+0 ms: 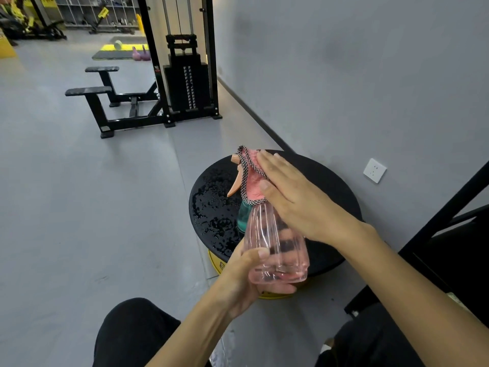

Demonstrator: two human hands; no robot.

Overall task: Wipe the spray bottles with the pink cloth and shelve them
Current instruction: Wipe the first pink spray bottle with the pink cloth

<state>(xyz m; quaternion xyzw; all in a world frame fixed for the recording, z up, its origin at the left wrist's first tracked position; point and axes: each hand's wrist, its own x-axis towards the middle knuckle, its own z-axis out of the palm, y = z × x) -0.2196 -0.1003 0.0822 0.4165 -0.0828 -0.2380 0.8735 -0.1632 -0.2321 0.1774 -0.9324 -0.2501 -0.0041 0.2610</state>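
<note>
Black-trousered knees frame the bottom of the view. Above them the left grip curls round the base of a clear pink spray bottle, holding it tilted over the near edge of the round black surface. The right grip, fingers straight, presses the pink cloth flat against the bottle's head beside its orange trigger. A teal bottle shows partly behind. Water drops bead the surface's left side.

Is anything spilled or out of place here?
Yes. Water droplets are scattered over the side of the round black top away from the wall, beside the pink spray bottle that the left hand holds. The side nearer the wall looks dry.
</note>
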